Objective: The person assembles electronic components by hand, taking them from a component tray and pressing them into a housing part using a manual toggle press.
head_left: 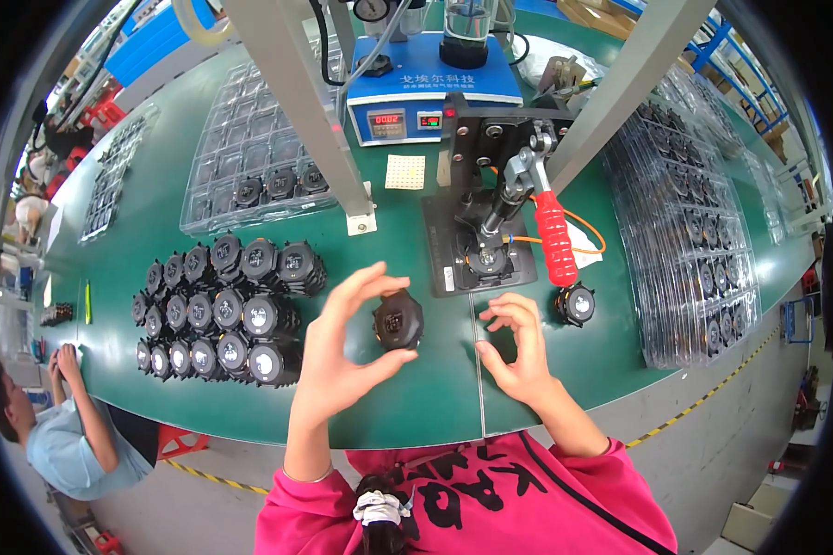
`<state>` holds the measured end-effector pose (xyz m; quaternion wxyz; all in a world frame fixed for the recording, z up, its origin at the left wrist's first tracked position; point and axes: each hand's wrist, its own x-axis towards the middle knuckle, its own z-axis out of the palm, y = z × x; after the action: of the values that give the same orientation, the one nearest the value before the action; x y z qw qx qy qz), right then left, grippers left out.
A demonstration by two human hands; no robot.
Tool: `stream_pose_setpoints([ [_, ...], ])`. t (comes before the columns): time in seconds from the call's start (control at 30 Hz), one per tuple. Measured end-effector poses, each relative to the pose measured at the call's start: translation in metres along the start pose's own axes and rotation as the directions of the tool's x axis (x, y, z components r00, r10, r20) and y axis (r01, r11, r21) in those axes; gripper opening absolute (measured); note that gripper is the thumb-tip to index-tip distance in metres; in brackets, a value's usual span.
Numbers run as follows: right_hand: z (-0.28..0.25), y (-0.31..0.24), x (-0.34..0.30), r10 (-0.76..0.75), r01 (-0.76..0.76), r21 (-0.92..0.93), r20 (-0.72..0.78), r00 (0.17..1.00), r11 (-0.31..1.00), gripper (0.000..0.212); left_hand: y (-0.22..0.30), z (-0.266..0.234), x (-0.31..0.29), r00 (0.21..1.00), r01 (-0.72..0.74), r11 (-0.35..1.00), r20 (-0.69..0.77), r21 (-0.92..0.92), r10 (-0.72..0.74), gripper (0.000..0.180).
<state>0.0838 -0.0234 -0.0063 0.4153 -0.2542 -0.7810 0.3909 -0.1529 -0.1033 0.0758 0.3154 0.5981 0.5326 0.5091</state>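
Observation:
My left hand (pixel 338 347) grips a black round watch case (pixel 398 320) by its edges, thumb below and fingers above, over the green table (pixel 444 398). My right hand (pixel 518 356) is just right of it with nothing in it, its thumb and curled fingers apart. Beyond my hands, another black watch case (pixel 488 262) sits in a test fixture (pixel 440 273) under a toggle clamp with a red handle (pixel 554 239). Right of the clamp, a watch with a lit face (pixel 579 303) rests on the table.
Stacked rows of watches (pixel 268 314) stand at the left, many with lit faces. A clear plastic tray (pixel 250 139) lies behind them; a tall stack of trays (pixel 680 240) is at the right. At the back is a blue tester (pixel 435 83). Metal posts (pixel 301 102) flank the fixture. A co-worker (pixel 79 435) sits far left.

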Motion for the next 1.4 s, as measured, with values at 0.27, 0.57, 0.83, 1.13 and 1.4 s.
stream_pose_setpoints([
  [0.27,-0.006,-0.001,-0.002,0.024,-0.023,0.017,-0.049,0.999,1.000,0.048,0.017,0.035,-0.002,0.990,-0.016,0.167,-0.039,-0.986,-0.137,0.079],
  [0.57,-0.005,-0.007,-0.002,0.031,-0.030,0.040,-0.019,0.999,0.999,0.046,0.023,0.045,0.006,0.993,0.026,0.211,0.000,-0.977,-0.121,0.076],
  [0.83,0.063,-0.009,0.009,0.048,-0.062,0.032,0.344,0.938,0.998,0.061,0.022,0.049,0.003,0.989,0.030,0.308,-0.017,-0.951,-0.149,0.080],
  [1.13,0.090,-0.015,0.054,-0.069,0.034,0.105,0.347,0.935,0.994,0.049,0.005,0.042,-0.009,0.985,-0.071,0.846,-0.171,-0.528,-0.024,0.066],
  [1.4,0.019,-0.028,0.078,-0.257,0.406,0.114,-0.614,0.747,0.907,0.061,0.002,0.058,-0.001,0.910,-0.138,0.990,-0.392,0.017,0.134,0.051],
])
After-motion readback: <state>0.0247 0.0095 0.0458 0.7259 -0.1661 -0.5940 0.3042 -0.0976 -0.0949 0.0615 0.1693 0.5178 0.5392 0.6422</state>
